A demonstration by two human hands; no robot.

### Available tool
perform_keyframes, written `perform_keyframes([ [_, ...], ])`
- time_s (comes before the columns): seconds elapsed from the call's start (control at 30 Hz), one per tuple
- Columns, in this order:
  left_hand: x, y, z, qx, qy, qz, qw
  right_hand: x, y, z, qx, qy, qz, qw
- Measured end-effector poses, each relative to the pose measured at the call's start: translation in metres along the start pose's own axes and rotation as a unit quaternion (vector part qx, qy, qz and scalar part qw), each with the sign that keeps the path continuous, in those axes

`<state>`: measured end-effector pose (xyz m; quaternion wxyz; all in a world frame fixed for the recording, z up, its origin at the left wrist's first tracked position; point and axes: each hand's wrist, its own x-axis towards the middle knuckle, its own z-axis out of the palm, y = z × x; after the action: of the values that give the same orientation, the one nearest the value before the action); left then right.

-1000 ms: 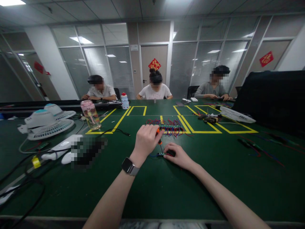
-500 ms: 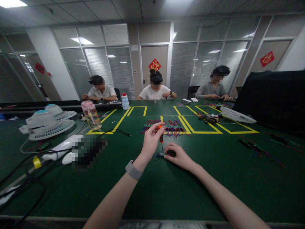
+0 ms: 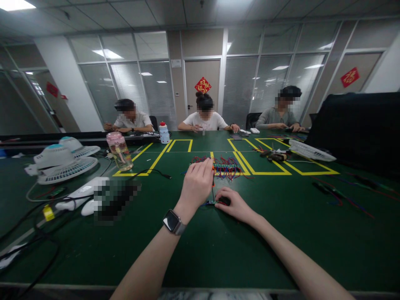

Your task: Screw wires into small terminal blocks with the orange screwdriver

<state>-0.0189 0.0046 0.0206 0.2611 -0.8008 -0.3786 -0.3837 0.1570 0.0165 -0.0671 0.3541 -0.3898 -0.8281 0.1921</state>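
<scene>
In the head view my left hand (image 3: 197, 180) is closed around the handle of a screwdriver (image 3: 213, 183), most of which the fingers hide. Its thin shaft points down, and the tip meets a small green circuit board (image 3: 211, 203) lying on the table. My right hand (image 3: 235, 203) rests at the board's right end, its fingers pinching the board against the table. Just beyond my hands lies a row of green circuit boards with red and blue wires (image 3: 229, 166).
The green table (image 3: 193, 258) carries yellow tape outlines. Left are white fans (image 3: 67, 164), a pink-lided bottle (image 3: 119, 152) and black cables (image 3: 46, 233). Right are dark tools (image 3: 276, 156), wired boards (image 3: 331, 189) and a black screen (image 3: 359, 133). Three people sit opposite.
My left hand has rolled over on the screwdriver, so its back and the watch face now show. My right hand and the board stay put. The middle person opposite has moved their arms outward.
</scene>
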Motion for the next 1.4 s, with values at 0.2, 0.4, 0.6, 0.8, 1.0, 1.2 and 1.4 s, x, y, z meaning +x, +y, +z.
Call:
perform_keyframes([
  [0.2,-0.001,0.002,0.0,-0.014,-0.003,0.023,1.0,0.0,-0.001,0.0,0.0,0.0,0.002,1.0],
  [0.4,-0.001,0.007,-0.002,-0.019,-0.006,0.034,0.999,0.0,-0.002,-0.001,0.0,0.001,0.001,1.0],
  [0.6,0.0,0.007,-0.002,-0.032,-0.007,0.032,0.999,0.0,-0.002,-0.001,0.002,0.001,-0.002,1.0],
  [0.8,-0.002,0.012,0.003,-0.151,0.001,-0.054,0.987,0.0,-0.002,-0.001,0.0,0.0,-0.001,1.0],
  [1.0,-0.003,0.012,0.001,-0.096,-0.009,-0.029,0.995,0.0,-0.002,0.0,-0.005,0.005,0.001,1.0],
  [1.2,-0.003,0.011,0.002,-0.04,0.021,0.02,0.999,0.001,-0.003,0.0,-0.003,0.004,-0.002,1.0],
  [1.4,-0.004,0.012,0.001,-0.029,0.021,0.03,0.999,0.001,-0.005,-0.001,-0.005,0.007,0.006,1.0],
])
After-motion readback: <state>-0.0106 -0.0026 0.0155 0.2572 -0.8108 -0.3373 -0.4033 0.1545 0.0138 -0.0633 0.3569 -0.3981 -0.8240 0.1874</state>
